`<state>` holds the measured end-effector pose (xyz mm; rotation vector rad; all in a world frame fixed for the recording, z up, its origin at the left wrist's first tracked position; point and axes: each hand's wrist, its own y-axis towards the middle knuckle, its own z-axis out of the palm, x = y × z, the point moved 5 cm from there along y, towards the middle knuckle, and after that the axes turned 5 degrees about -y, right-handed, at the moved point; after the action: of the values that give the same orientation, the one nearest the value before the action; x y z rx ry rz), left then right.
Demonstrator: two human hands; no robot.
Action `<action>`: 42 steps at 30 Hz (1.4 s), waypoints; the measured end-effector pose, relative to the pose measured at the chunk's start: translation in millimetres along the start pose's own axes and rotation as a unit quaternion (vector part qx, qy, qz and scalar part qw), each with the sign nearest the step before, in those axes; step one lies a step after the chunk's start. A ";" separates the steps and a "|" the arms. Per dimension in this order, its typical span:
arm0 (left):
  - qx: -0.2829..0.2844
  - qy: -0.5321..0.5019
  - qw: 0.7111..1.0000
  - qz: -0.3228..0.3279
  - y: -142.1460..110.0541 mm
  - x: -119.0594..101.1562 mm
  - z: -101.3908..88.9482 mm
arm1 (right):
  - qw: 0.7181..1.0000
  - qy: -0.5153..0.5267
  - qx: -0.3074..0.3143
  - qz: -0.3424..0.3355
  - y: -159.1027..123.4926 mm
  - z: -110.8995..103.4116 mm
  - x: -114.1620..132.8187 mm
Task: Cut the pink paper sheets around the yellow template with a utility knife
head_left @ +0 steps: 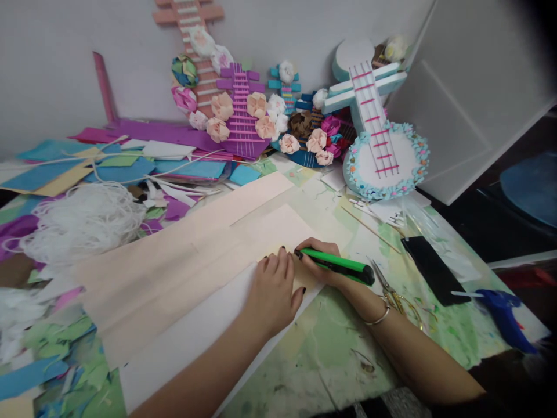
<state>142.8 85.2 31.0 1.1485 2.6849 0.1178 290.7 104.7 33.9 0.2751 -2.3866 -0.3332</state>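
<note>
My left hand (275,290) lies with fingers stretched out over pale peach paper (174,278) and a white sheet (187,354). Close beside its fingertips, my right hand (317,261) is closed around a green and black utility knife (342,263). The knife's front end points left toward the paper, and its blade tip is hidden by my fingers. Just right of the knife's rear end are gold-handled scissors (394,296), lying on the green-stained table (348,337).
Tangled white string (87,223) and coloured paper scraps lie left. Several decorated craft instruments, among them a purple one (241,116) and a light blue one (378,133), lean along the back. A black phone (435,270) and blue glue gun (505,316) are on the right.
</note>
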 end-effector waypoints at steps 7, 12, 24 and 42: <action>-0.003 0.004 1.000 0.003 1.2 0.6 0.3 | 1.000 -0.005 -0.008 -0.002 -3.1 0.5 -3.5; -0.003 0.005 1.000 0.004 0.4 0.5 -0.6 | 1.000 -0.009 -0.016 -0.002 -4.6 -0.2 -5.9; -0.004 0.001 1.000 0.005 0.0 -0.1 0.1 | 1.000 -0.008 -0.014 0.008 -2.9 -1.9 -1.1; -0.001 0.002 1.000 0.001 0.0 0.1 -1.3 | 1.000 -0.019 -0.001 0.023 -1.3 -3.1 -1.7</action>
<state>142.4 85.4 32.2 1.1514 2.6860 0.1230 294.2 103.5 34.7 0.2144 -2.4265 -0.3217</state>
